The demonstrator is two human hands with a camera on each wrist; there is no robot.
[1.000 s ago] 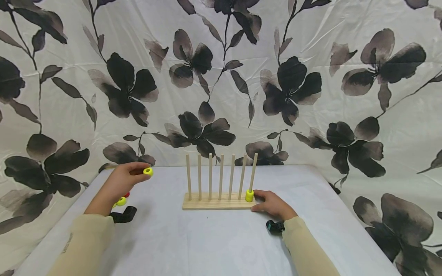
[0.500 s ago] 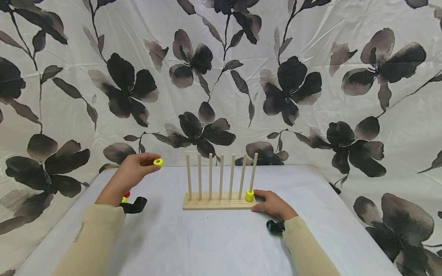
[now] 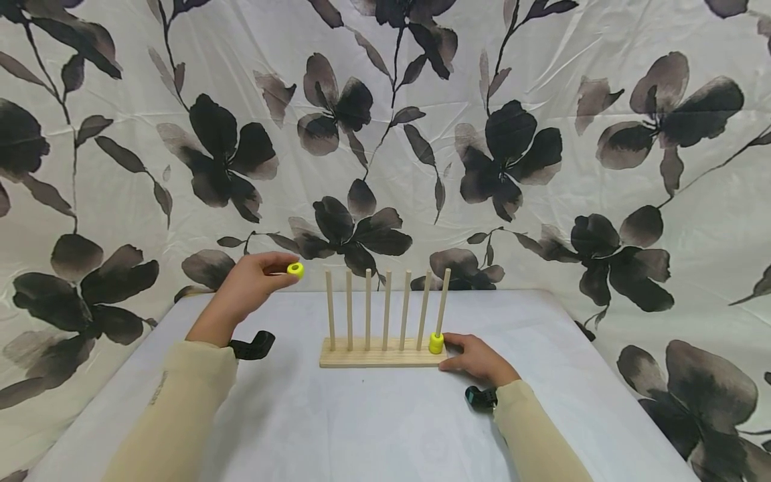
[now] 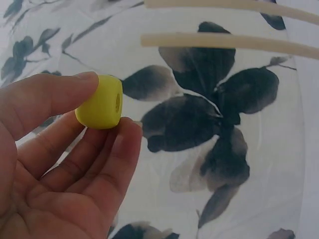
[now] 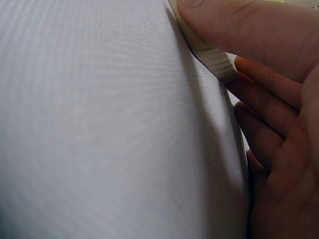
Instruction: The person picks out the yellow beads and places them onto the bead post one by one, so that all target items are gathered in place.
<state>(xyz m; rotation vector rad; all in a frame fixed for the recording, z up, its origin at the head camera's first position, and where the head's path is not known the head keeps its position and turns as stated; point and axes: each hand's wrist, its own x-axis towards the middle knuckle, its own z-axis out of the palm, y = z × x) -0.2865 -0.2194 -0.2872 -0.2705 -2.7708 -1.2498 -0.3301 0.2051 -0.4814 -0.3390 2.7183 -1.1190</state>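
Note:
My left hand (image 3: 243, 288) pinches a yellow bead (image 3: 295, 270) between thumb and fingers, raised above the table and left of a wooden peg stand (image 3: 379, 359). In the left wrist view the bead (image 4: 99, 104) shows its hole facing right. The stand has a row of several upright pegs. Yellow beading (image 3: 436, 343) sits at the foot of the rightmost peg; whether it is one bead or two stacked is hard to tell. At the stand's right end, my right hand (image 3: 478, 359) grips the base (image 5: 217, 62), thumb in front and fingers around behind.
A white-covered table (image 3: 361, 428) lies under everything, with a floral cloth (image 3: 421, 147) hanging behind it. Black wrist cameras sit on the left wrist (image 3: 253, 346) and the right wrist (image 3: 480, 397). Two peg tips (image 4: 149, 40) show in the left wrist view.
My left hand has moved right and upward with the yellow bead, nearer the pegs. Red and yellow beads seen earlier near the left wrist are now hidden behind the arm. My right hand stays put.

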